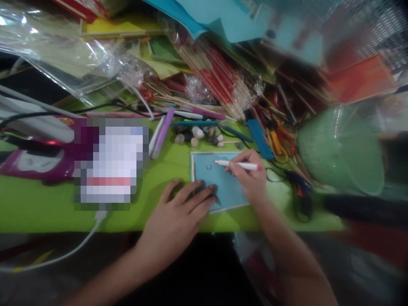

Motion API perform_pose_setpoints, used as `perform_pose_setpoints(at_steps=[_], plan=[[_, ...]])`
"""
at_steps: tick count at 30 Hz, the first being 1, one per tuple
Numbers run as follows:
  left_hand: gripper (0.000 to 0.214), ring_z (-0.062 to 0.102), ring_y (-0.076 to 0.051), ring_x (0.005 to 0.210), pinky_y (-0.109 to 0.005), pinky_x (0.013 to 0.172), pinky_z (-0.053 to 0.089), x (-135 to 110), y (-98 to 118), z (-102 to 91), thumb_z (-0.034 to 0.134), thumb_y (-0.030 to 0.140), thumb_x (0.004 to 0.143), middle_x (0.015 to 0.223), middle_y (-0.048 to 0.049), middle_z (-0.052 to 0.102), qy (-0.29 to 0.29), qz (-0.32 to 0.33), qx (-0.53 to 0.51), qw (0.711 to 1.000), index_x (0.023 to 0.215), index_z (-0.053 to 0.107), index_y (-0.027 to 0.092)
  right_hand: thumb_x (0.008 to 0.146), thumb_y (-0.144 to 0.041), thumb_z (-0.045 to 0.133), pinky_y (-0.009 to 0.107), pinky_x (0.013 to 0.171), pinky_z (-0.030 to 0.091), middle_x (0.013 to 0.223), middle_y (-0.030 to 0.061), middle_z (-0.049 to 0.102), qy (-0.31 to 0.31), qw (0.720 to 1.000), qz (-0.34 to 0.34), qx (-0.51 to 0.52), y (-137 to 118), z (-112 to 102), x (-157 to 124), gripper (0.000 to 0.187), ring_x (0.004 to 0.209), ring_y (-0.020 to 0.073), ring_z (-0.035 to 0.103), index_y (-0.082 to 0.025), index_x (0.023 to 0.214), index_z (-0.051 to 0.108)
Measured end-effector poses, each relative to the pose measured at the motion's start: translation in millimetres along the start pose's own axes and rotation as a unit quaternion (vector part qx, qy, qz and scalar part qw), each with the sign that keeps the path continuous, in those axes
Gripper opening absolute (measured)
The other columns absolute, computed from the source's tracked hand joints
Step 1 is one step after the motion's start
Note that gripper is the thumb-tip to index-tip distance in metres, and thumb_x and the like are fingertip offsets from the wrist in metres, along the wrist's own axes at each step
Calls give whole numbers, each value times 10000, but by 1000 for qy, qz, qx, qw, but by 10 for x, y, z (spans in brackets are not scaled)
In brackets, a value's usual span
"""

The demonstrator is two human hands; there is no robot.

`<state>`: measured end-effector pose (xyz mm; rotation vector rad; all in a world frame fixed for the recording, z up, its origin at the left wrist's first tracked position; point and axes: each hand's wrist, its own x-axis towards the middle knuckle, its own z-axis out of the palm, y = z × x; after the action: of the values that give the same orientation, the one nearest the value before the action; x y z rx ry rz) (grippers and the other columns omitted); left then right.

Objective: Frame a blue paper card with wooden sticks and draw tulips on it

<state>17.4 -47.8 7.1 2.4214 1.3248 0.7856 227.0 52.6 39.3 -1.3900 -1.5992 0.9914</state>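
A blue sheet (228, 187) with pale stick edging lies on the green table, and a small curved mark (208, 167) in dark red shows near its upper left. My right hand (250, 176) grips a white marker (240, 165) with a red end. The marker's tip points left and is at the sheet, just right of the curved mark. Flat across the sheet's lower left edge rests my left hand (183, 204), its fingers spread and nothing in them.
Pebbles (197, 134) and pens (164, 131) lie behind the sheet. A phone-like device with a blurred screen (111, 163) and a white cable (86, 242) are at left. Scissors (280, 146), a glue gun (301, 191) and a green basket (341, 148) stand right. Wrapped sticks (210, 68) pile up behind.
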Motion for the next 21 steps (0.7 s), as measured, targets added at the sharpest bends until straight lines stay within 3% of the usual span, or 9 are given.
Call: perform_pose_setpoints(at_steps=[12,21], plan=[[320,592,-236,1384,-515,1253,360,-4,10,-3,537,203,1064,1510,87,662,-12,-8,10,1000,1355,646,281,901,-362,748,296,649,569,741,-14,752,-51,998,12,17,7,35,-55,177,698,164,719,-248,874,614],[291,599,-248,1347,-509,1236,312,0,6,12,567,224,1059,1469,51,697,7,6,6,1000,1332,659,265,905,-371,750,299,658,572,758,-13,758,-63,998,15,16,16,42,-45,176,712,167,722,-254,883,621]])
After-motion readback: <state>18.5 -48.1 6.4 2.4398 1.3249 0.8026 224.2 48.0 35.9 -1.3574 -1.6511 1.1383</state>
